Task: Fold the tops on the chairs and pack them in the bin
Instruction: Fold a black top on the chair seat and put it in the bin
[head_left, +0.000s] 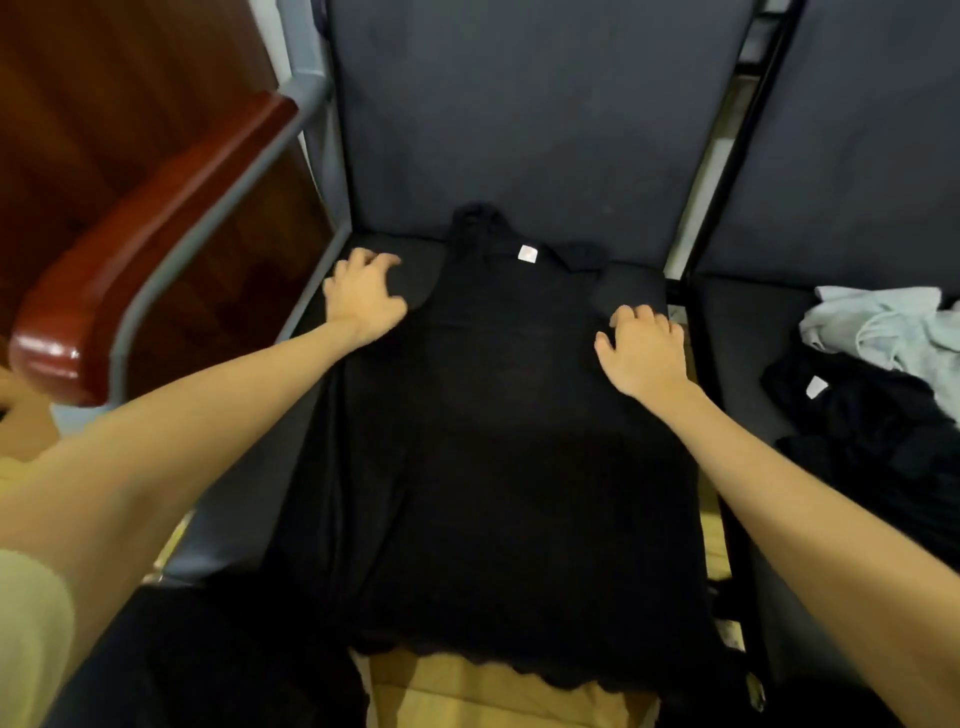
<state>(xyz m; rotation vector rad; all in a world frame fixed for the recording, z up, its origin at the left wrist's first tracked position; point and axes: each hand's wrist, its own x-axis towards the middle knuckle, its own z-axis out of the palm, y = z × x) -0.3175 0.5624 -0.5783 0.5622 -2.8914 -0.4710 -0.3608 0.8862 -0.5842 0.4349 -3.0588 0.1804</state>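
The black top (498, 441) lies flat on the seat of the dark chair (519, 130), its scalloped hem hanging over the seat's front edge, above a light wooden floor (467, 696). The left hand (363, 296) rests at the top's left edge, near the armhole, fingers bent and spread; its grip looks released, pressing the cloth and not grasping it. The right hand (644, 348) rests the same way on the top's right edge, fingers curved, holding nothing. A white label (527, 253) shows at the neck, beyond both hands. Left of the top stands a red-brown wooden armrest (130, 249). Right of it, on the next seat, lie a black garment (872, 431) and a pale grey garment (883, 327).
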